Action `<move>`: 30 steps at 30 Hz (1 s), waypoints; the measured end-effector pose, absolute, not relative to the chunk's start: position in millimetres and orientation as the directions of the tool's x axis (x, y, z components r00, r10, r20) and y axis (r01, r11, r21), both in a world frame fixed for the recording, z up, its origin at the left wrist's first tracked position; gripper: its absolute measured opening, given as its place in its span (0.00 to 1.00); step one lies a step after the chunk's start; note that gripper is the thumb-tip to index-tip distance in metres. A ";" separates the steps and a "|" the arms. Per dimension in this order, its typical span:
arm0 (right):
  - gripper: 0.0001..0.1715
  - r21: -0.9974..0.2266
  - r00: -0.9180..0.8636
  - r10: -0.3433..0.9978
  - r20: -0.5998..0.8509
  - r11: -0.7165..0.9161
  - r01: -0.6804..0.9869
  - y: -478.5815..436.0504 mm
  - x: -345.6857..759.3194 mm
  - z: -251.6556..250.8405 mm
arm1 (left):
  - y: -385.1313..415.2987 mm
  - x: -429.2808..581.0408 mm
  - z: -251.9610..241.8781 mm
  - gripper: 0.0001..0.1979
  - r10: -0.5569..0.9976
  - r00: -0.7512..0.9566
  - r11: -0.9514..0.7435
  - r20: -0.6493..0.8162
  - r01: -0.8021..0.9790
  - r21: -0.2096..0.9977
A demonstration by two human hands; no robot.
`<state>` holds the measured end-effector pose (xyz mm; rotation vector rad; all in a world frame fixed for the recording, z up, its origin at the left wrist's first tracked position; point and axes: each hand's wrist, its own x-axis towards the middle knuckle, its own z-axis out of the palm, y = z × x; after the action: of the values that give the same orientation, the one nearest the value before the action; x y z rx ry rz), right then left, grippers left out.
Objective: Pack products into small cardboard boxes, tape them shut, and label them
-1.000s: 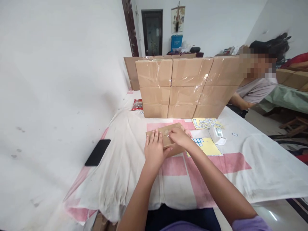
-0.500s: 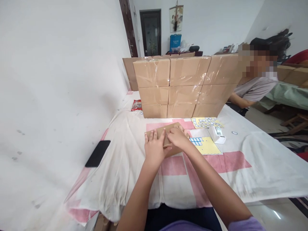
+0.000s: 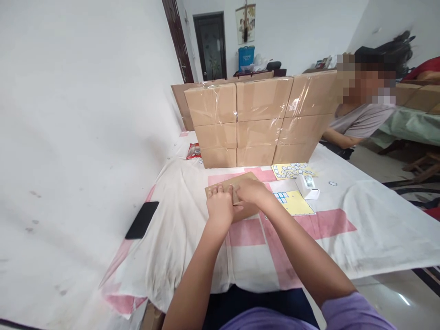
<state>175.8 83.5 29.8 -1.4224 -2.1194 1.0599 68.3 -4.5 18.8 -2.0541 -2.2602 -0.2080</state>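
Note:
A flat brown cardboard box [image 3: 245, 213] lies at an angle on the cloth in front of me. On its top, near the left end, rests my left hand [image 3: 220, 205], palm down, fingers spread and slightly bent, thumb out toward the near side. My right hand [image 3: 253, 191] bends over the right part of the same box. Its fingers point left and down to the lid and are mostly hidden behind the back of the hand. The two hands are close together near the middle of the lid.
A wall of stacked, taped cardboard boxes [image 3: 259, 121] stands behind. Yellow sticker sheets [image 3: 299, 204] and a small white device [image 3: 308, 187] are on the right. A black phone [image 3: 142, 220] lies left by the wall. Another person [image 3: 357, 121] sits beyond the boxes.
My left fingers have drawn in and bent more on the lid. The right hand has shifted slightly and covers more of its fingers. My view has moved a little.

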 end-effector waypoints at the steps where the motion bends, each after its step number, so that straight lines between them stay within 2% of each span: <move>1: 0.25 -0.710 -0.380 0.914 -0.139 0.176 0.682 80.4 180.5 33.2 | -4.4 67.7 18.5 0.40 0.984 -0.096 0.091 0.153 0.995 0.042; 3: 0.23 -0.604 -0.307 0.932 -0.195 0.132 0.786 70.0 194.5 40.6 | -4.4 66.8 17.5 0.40 0.983 -0.089 0.085 0.159 0.996 0.035; 6: 0.17 -0.505 -0.243 0.951 -0.194 0.115 0.855 48.2 226.5 44.0 | -7.0 66.1 14.1 0.40 0.982 -0.072 0.069 0.174 0.997 0.022; 11: 0.14 -0.380 -0.138 0.961 -0.239 0.038 0.924 26.5 301.2 3.2 | -17.6 63.1 -0.6 0.36 0.975 -0.007 0.008 0.224 1.000 -0.004; 13: 0.11 -0.379 -0.124 0.975 -0.185 0.045 0.924 30.9 333.4 -22.0 | -20.0 58.1 -7.5 0.33 0.964 0.040 -0.040 0.262 0.999 -0.005; 15: 0.09 -0.391 -0.140 0.988 -0.065 0.104 0.914 42.8 361.5 -43.2 | -20.0 49.7 -12.3 0.29 0.947 0.134 -0.141 0.294 0.990 0.004; 17: 0.14 -0.378 -0.202 0.979 0.041 0.202 0.904 60.1 380.6 -56.9 | -18.3 39.4 -14.8 0.27 0.920 0.234 -0.250 0.315 0.968 0.013; 19: 0.25 -0.345 -0.301 0.952 0.055 0.301 0.889 80.2 388.3 -63.5 | -16.2 29.8 -15.9 0.25 0.898 0.268 -0.289 0.349 0.957 0.008; 21: 0.33 -0.319 -0.393 0.920 -0.009 0.369 0.873 100.0 386.0 -65.8 | -15.1 23.6 -16.8 0.26 0.885 0.245 -0.264 0.395 0.964 -0.005; 23: 0.36 -0.291 -0.436 0.895 -0.095 0.394 0.872 116.7 378.6 -66.2 | -15.1 21.9 -18.3 0.27 0.871 0.223 -0.238 0.438 0.971 -0.021; 25: 0.31 -0.264 -0.445 0.884 -0.144 0.399 0.878 128.7 371.6 -65.9 | -15.7 24.0 -20.6 0.30 0.854 0.220 -0.229 0.471 0.973 -0.039; 28: 0.13 -0.269 -0.421 0.893 -0.163 0.370 0.889 138.0 370.4 -66.0 | -16.1 28.1 -25.7 0.33 0.831 0.229 -0.225 0.507 0.972 -0.069; 30: 0.06 -0.292 -0.410 0.895 -0.178 0.350 0.890 140.3 376.4 -66.8 | -15.8 28.2 -29.6 0.33 0.820 0.232 -0.226 0.523 0.971 -0.076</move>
<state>376.4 140.3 -66.8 -1.6993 -2.5696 0.5430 28.2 -15.8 -29.6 -2.1253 -1.6506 -0.5328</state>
